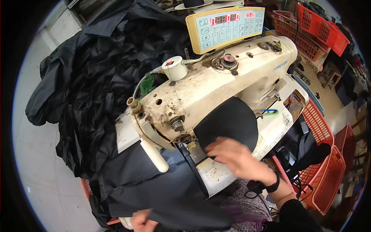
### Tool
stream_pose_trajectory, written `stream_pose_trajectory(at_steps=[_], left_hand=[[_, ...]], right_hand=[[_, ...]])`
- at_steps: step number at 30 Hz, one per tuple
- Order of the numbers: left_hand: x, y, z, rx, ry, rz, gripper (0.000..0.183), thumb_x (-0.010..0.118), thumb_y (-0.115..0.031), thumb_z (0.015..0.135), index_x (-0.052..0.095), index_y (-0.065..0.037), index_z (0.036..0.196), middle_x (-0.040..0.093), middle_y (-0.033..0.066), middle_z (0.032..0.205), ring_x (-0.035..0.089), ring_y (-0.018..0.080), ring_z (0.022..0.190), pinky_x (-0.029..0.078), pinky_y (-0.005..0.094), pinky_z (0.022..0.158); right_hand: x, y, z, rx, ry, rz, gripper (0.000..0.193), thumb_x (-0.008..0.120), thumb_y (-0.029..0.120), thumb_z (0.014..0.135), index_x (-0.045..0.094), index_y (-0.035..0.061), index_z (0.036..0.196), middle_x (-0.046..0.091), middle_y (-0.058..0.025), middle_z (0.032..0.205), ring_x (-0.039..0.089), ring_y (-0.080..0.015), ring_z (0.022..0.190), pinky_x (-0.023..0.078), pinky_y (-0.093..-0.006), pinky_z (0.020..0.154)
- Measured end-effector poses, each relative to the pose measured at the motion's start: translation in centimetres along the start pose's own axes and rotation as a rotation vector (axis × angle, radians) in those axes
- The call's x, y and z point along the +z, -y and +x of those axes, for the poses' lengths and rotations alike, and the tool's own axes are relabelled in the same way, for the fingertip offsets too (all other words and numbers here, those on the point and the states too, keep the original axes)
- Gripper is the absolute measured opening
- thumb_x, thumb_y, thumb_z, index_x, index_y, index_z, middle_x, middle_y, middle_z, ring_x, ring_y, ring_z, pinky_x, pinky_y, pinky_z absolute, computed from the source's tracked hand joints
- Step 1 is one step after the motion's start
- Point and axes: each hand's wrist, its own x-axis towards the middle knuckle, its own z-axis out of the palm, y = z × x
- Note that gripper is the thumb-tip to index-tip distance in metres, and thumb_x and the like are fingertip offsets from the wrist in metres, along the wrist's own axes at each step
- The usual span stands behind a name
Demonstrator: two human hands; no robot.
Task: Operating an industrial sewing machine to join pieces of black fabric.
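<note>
A cream sewing machine with worn, stained paint stands in front of me. Black fabric lies at the needle end and drapes toward me over the near edge. At the lower edge of the view, my left hand is closed on the margin of this fabric. My right hand is over the machine bed, its fingers stretched leftward and slightly blurred. Those fingers lie at the near edge of a rounded black fabric piece under the machine's arm. The needle and presser foot are mostly hidden by the machine head.
A control panel with lit red digits sits behind the machine. Crumpled black fabric is heaped at the left. Small thread snips lie on the bed. Red plastic baskets holding black items stand at right; more red crates stand farther back.
</note>
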Motion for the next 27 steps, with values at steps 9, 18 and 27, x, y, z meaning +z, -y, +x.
stream_pose_trajectory(at_steps=[9,18,27], left_hand=[[1.1,-2.7,2.9,0.567,-0.342,0.533,0.023,0.067,-0.004,0.074,0.066,0.007,0.095,0.055,0.0110,0.094,0.058,0.0232,0.088,0.044,0.0336,0.079],[2.5,-4.1,14.5,0.203,-0.148,0.352,0.027,0.054,0.010,0.090,0.069,0.003,0.112,0.062,0.0102,0.097,0.061,0.0185,0.087,0.044,0.0270,0.075],[6.7,-3.9,13.5,0.526,-0.147,1.103,0.040,0.056,0.009,0.078,0.066,-0.003,0.115,0.050,0.0184,0.137,0.044,0.0385,0.130,0.038,0.0440,0.103]], right_hand=[[14.3,3.7,5.3,-0.104,0.221,-0.125,0.062,0.066,0.039,0.092,0.051,-0.0057,0.133,0.062,-0.0231,0.122,0.057,-0.0360,0.119,0.035,-0.0464,0.112],[15.1,4.6,4.4,-0.086,0.280,0.532,0.042,0.055,0.010,0.090,0.057,0.0101,0.132,0.064,-0.0104,0.126,0.057,-0.0288,0.119,0.040,-0.0472,0.105],[9.9,5.0,1.4,0.043,0.486,0.334,0.039,0.061,0.015,0.096,0.054,0.0041,0.132,0.064,-0.0194,0.098,0.061,-0.0374,0.093,0.049,-0.0441,0.082]])
